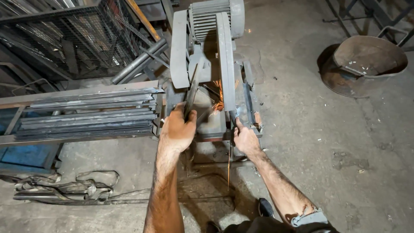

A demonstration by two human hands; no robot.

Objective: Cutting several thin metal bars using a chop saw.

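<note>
A grey chop saw (211, 51) with a ribbed motor stands on the concrete floor in front of me. Orange sparks (219, 97) fly from under its blade guard. My left hand (177, 129) is closed around the saw's dark lever handle (191, 92). My right hand (245, 139) grips a metal piece (235, 117) at the saw's vise, just right of the sparks. A stack of long flat steel bars (90, 114) lies on a frame to the left, its ends reaching the saw.
A wire mesh cage (73, 39) holding metal stock stands at the back left. A rusty round metal pan (362, 64) sits on the floor at the right. Bent scrap strips (69, 187) lie at the lower left. My shoe (265, 207) is below the saw.
</note>
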